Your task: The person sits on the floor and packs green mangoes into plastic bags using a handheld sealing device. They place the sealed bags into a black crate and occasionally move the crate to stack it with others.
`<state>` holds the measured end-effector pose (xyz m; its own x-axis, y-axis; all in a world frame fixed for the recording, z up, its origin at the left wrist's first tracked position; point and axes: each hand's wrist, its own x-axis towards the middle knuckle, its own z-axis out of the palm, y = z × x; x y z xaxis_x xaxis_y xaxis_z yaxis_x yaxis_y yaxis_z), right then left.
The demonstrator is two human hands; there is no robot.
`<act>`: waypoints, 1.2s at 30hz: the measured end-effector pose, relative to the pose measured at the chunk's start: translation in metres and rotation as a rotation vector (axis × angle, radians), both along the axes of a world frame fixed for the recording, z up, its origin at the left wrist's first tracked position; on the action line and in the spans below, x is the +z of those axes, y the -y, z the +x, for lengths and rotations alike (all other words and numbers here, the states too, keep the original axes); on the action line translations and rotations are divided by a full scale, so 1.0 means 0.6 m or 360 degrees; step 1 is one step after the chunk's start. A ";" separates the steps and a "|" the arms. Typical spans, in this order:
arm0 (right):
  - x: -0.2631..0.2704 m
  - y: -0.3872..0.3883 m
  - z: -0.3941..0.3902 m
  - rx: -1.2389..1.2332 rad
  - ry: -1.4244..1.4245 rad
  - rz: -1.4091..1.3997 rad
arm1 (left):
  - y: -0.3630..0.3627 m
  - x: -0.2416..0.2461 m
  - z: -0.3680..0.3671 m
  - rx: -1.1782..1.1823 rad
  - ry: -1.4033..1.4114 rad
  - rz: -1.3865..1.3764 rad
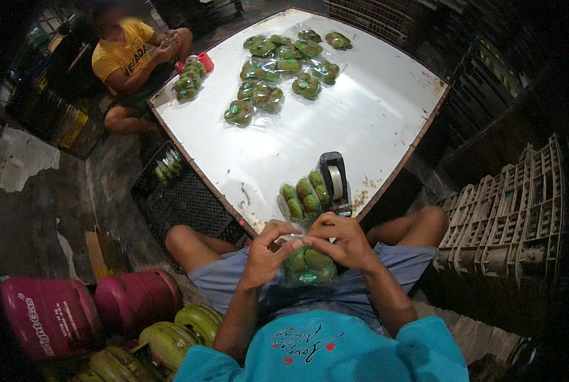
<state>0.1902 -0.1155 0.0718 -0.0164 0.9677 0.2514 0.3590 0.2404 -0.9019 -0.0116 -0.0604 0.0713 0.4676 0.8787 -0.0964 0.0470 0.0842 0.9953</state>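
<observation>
In front of my lap is a clear plastic bag of green fruit with a small green label. My left hand pinches the gathered top of this bag between thumb and fingers. From the other side my right hand grips the same plastic, its fingertips almost meeting the left ones. Just beyond, on the near corner of the white table, lie several clear packs of green fruit. A black tape dispenser with a roll of pale tape stands to their right.
Several bagged fruit packs cover the table's far part. Another person sits at the far left, beside more fruit and a red tape dispenser. A black crate, gas cylinders and a plastic crate flank me.
</observation>
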 end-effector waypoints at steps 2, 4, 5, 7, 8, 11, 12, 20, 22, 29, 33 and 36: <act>-0.015 0.005 -0.003 -0.0155 0.0052 -0.0034 | -0.005 -0.007 -0.005 -0.0155 -0.0401 0.0134; -0.037 0.013 -0.022 -0.0299 0.0071 -0.0242 | -0.001 -0.017 0.001 -0.0030 -0.0372 0.0202; -0.048 0.018 -0.031 -0.0367 0.0087 -0.0362 | 0.003 -0.024 0.011 0.0048 -0.0397 0.0224; -0.069 0.035 -0.048 -0.0268 -0.0391 -0.0596 | 0.024 -0.037 0.036 0.0320 -0.0407 0.0507; -0.078 0.040 -0.062 -0.0273 -0.0628 -0.0494 | 0.034 -0.042 0.044 0.0418 -0.0391 0.0667; -0.092 0.066 -0.071 -0.0070 -0.1256 -0.0760 | 0.051 -0.051 0.065 0.0531 -0.0068 0.0848; -0.093 0.076 -0.072 -0.0080 -0.1354 -0.0905 | 0.055 -0.054 0.075 0.0552 0.0078 0.0613; -0.148 0.026 0.033 -0.0950 -0.0548 -0.0634 | 0.068 -0.049 0.071 0.0071 0.1369 -0.1274; -0.173 -0.013 0.069 -0.1145 -0.0229 -0.0707 | 0.054 -0.055 0.061 0.0106 0.1148 -0.1281; -0.200 0.030 0.093 -0.0753 0.0118 -0.0449 | 0.026 -0.074 0.023 0.0153 0.0948 -0.1179; -0.164 0.059 0.106 -0.0636 0.0484 -0.0745 | 0.018 -0.068 0.017 -0.0013 0.0692 -0.1090; -0.107 0.043 0.099 -0.0516 0.0436 -0.1031 | 0.023 -0.063 0.031 -0.0070 0.0439 -0.0914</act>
